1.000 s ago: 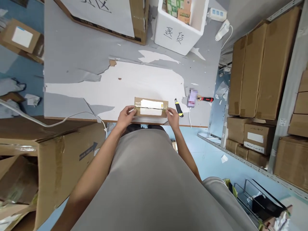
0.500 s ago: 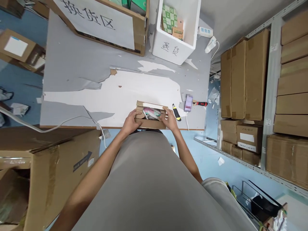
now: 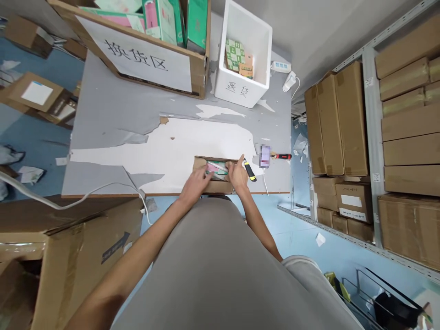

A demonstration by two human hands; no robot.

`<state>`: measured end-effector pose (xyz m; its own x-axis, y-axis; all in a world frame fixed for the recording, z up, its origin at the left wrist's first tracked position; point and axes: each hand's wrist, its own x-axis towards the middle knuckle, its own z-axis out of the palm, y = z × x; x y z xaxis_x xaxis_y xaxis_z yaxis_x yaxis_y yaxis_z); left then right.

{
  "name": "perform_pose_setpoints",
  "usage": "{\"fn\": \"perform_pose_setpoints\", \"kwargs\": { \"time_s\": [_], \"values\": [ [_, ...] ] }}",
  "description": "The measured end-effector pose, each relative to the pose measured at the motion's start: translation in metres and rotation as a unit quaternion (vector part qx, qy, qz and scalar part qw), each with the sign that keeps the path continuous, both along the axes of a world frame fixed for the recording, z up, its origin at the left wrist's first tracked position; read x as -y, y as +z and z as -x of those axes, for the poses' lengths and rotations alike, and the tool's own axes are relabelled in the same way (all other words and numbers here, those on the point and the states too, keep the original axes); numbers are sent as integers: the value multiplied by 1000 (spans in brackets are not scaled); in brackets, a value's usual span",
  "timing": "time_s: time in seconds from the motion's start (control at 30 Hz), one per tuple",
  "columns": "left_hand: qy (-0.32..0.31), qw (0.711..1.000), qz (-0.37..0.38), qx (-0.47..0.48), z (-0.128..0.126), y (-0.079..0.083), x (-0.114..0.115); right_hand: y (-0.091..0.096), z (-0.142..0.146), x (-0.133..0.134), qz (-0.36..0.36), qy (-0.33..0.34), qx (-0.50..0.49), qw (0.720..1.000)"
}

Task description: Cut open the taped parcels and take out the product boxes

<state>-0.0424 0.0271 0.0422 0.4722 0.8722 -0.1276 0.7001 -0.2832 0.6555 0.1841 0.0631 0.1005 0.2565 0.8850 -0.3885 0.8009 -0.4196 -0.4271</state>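
A small open cardboard box [image 3: 217, 187] lies at the table's front edge, close against my body. Inside it is a pink and green package [image 3: 213, 168] with what looks like clear plastic wrapping. My left hand [image 3: 196, 184] reaches over the box's left end, its bent fingers gripping the package's left side. At the other end, my right hand [image 3: 238, 174] has its thumb and fingers closed at the package's right side, with the index finger pointing away from me. Just right of that hand lies a yellow and black box cutter [image 3: 250, 170].
A phone [image 3: 265, 156] on a cable and a red-black tool [image 3: 282, 156] lie at the right. Behind stand a large carton [image 3: 202, 75] of green boxes and a white foam box [image 3: 237, 89]. A white cable [image 3: 99, 187] crosses the table's left front. Cartons fill the right shelf [image 3: 373, 137].
Both hands have moved from the box's sides inward onto the package. The box's far flap, raised before, now stands away from the opening. The view has tilted up slightly.
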Motion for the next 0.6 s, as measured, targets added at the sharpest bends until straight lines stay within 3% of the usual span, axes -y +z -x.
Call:
{"fn": "perform_pose_setpoints", "kwargs": {
  "time_s": [0.1,0.2,0.33,0.47,0.6],
  "values": [
    [-109,994,26,14,-25,1,-2,0,22,15,-51,21,-31,998],
    [-124,991,50,-25,-42,1,1,-7,41,27,-23,86,-71,994],
    [-94,990,23,-99,-35,4,6,-16,44,31,59,133,-86,986],
    [-19,994,-16,-104,-3,8,4,-16,22,39,4,111,-88,990],
    [59,996,-6,-60,22,7,-7,-15,-14,43,-28,118,-95,988]
  ]
}}
